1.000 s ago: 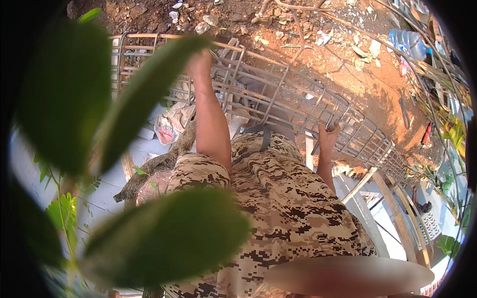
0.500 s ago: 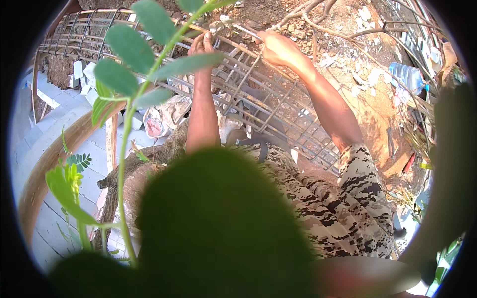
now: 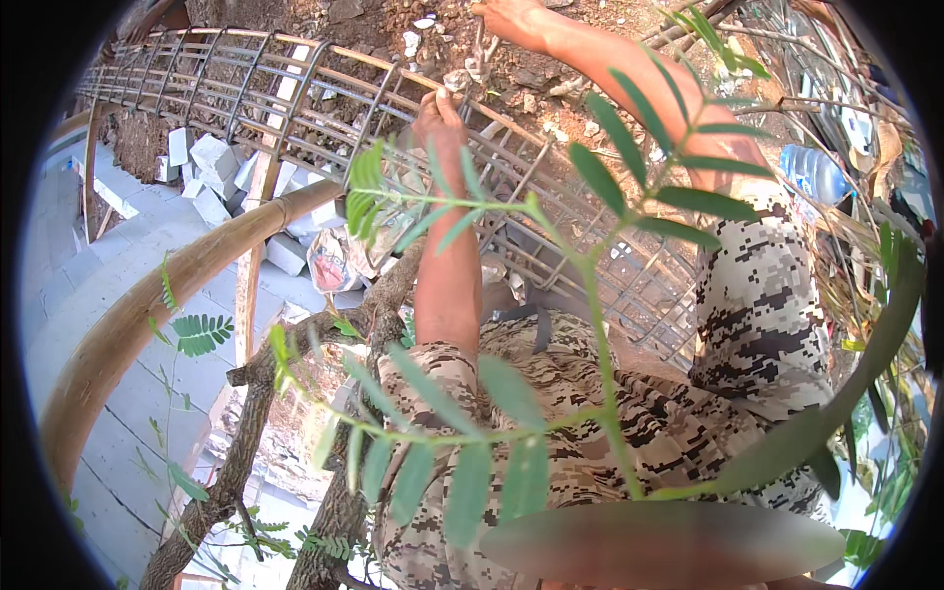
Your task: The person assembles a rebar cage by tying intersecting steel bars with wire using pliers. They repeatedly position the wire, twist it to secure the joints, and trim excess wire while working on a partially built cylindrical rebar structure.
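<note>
A long cage of steel reinforcing bars (image 3: 202, 74), tied with square stirrups, runs from the far left down toward the middle right. My left hand (image 3: 440, 120) is closed at the cage's far top bar, its thumb pointing up. Near the upper edge, my right hand (image 3: 511, 22) is closed around the end of a thin metal tool (image 3: 479, 44) that hangs down toward that bar, a little right of my left hand. The tool's exact kind cannot be made out. Leafy sprigs (image 3: 511, 482) hang in front and hide parts of my arms and the cage.
A bent wooden pole (image 3: 167, 280) and a rough tree trunk (image 3: 261, 403) stand at the left. White blocks (image 3: 211, 157) lie beyond them on grey paving (image 3: 118, 334). A large plastic bottle (image 3: 814, 174) and dry branches (image 3: 787, 103) are on the right.
My right hand has moved up and slightly left, turning the tool from sideways to hanging down. My left hand has shifted right and down in the picture. The view and the leaves have shifted.
</note>
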A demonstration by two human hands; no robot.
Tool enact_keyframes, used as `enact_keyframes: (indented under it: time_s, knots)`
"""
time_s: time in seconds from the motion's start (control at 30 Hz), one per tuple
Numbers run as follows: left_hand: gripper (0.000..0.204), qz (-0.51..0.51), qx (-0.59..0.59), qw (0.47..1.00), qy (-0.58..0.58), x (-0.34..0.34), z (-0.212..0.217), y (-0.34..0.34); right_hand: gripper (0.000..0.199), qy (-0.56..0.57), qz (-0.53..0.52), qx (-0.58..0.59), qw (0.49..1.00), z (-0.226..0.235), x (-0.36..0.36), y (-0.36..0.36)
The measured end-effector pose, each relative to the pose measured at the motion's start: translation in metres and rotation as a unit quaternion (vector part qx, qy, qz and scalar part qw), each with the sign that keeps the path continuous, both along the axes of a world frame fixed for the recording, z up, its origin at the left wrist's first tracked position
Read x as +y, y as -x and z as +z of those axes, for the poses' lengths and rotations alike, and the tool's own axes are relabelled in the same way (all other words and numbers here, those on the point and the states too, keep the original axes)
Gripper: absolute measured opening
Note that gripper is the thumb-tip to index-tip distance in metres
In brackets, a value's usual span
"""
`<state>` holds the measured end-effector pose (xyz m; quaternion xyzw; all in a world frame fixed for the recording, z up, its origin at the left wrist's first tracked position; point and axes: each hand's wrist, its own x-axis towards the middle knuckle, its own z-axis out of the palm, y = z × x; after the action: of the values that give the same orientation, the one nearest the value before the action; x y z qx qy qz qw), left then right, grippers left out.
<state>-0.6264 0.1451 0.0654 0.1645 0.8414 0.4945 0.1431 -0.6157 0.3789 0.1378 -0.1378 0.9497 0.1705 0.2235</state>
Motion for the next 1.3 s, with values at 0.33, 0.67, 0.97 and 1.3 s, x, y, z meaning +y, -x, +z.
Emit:
enact_keyframes:
  time_s: [0.33,0.67,0.97,1.3]
  knots:
    - [0.022,0.021,0.036,0.999,0.022,0.0,-0.002,0.016,0.036,0.004,0.008,0.047,0.999,0.003,-0.008,-0.019]
    - [0.019,0.01,0.02,1.0,0.02,0.0,0.023,0.035,0.031,0.091,0.036,0.067,0.993,0.001,0.01,0.006]
    - [0.034,-0.021,0.076,0.997,-0.004,-0.002,0.016,0.033,0.02,0.278,-0.183,0.059,0.941,0.041,-0.013,0.005]
    - [0.072,-0.344,0.187,0.918,0.065,0.059,0.037,-0.021,0.02,0.275,-0.333,-0.107,0.895,0.069,-0.031,-0.067]
